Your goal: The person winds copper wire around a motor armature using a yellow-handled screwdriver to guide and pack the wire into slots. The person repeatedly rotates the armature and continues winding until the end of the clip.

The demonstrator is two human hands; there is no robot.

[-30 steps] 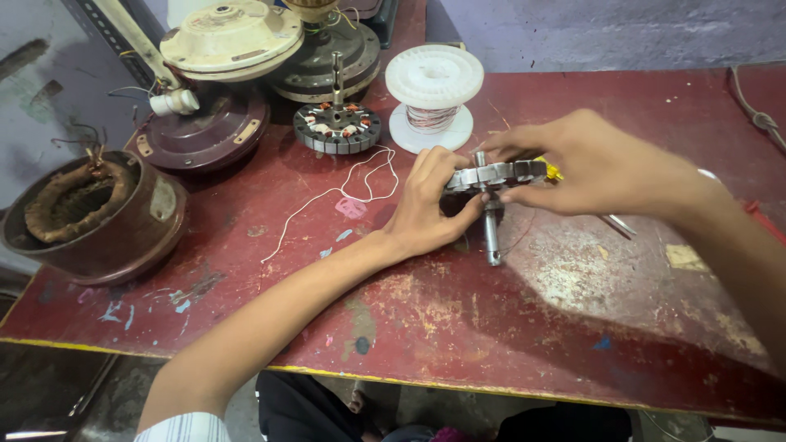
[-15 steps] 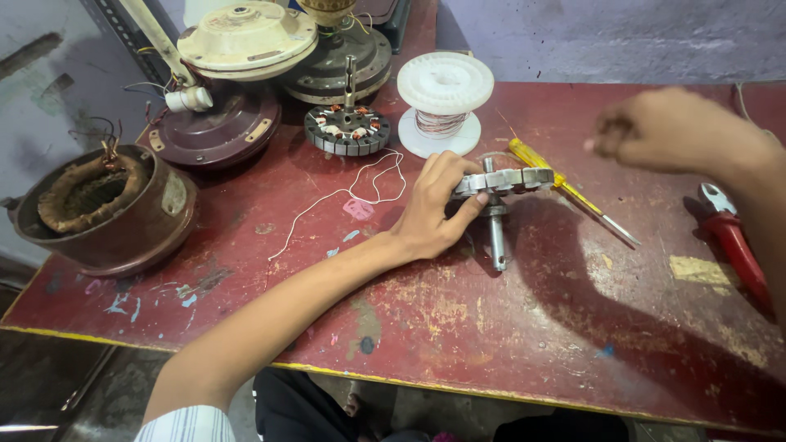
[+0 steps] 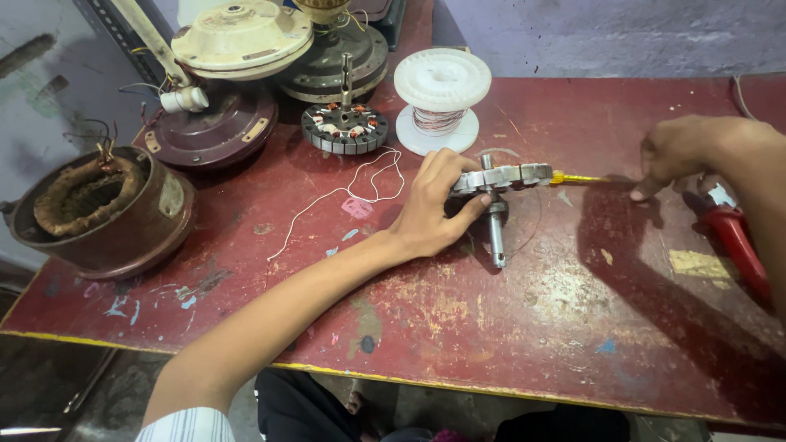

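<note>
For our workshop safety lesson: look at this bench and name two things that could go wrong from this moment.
1. The left hand alone steadies the stator core, which stands on its thin shaft; it could tip or roll away.
2. The right hand reaches over the red-handled pliers near the table's edge; a nudge might knock them off. The yellow-handled screwdriver beside the core could also get bumped.

right hand (image 3: 684, 155) lowered beside red-handled pliers (image 3: 737, 237)
</note>
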